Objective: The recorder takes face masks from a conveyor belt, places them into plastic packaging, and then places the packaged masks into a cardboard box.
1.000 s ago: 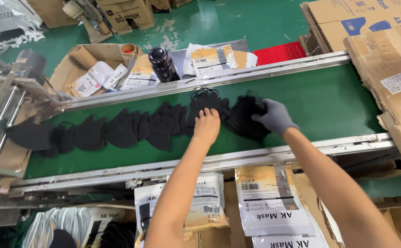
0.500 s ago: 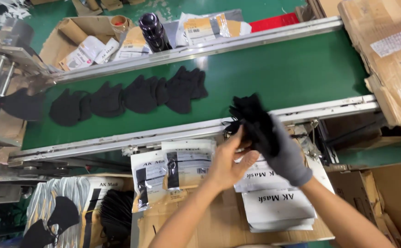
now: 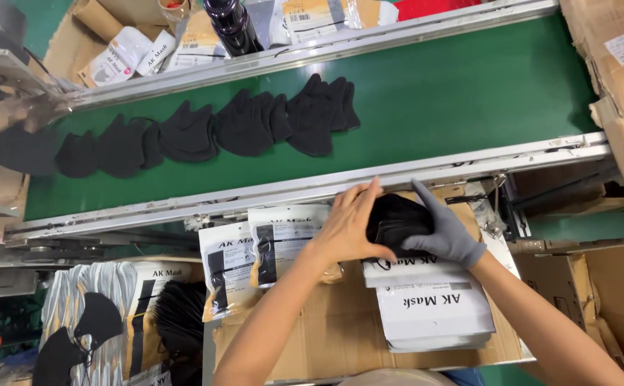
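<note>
Just below the middle of the frame, your two hands close on a stack of black masks (image 3: 395, 223) from either side. Your bare left hand (image 3: 352, 225) presses flat against the stack's left edge with the fingers (image 3: 366, 198) held together and pointing up, while your grey-gloved right hand (image 3: 446, 232) cups the right edge, its fingers (image 3: 423, 197) curled over the top. Held from both sides like this, the masks stay squared up as one bundle rather than fanning apart.

The bundle sits just over a pile of white printed pouches (image 3: 433, 314), lying flat on cardboard (image 3: 340, 336) at the lower middle, right where your hands are. Two more pouches (image 3: 255, 254), each showing a dark mask through a clear window, lie just left of your left wrist.

Above your hands, beyond a metal rail (image 3: 312, 187), a row of loose black masks (image 3: 212, 132) runs overlapping along the green conveyor belt (image 3: 469, 93) from the left edge to the upper middle; the belt's right half is bare. At the lower left, more black masks (image 3: 97, 322) and pouches lie in a heap, well apart from your hands. Cardboard boxes (image 3: 612, 71) crowd the right edge, and a dark bottle (image 3: 232, 25) stands beyond the belt at the top.
</note>
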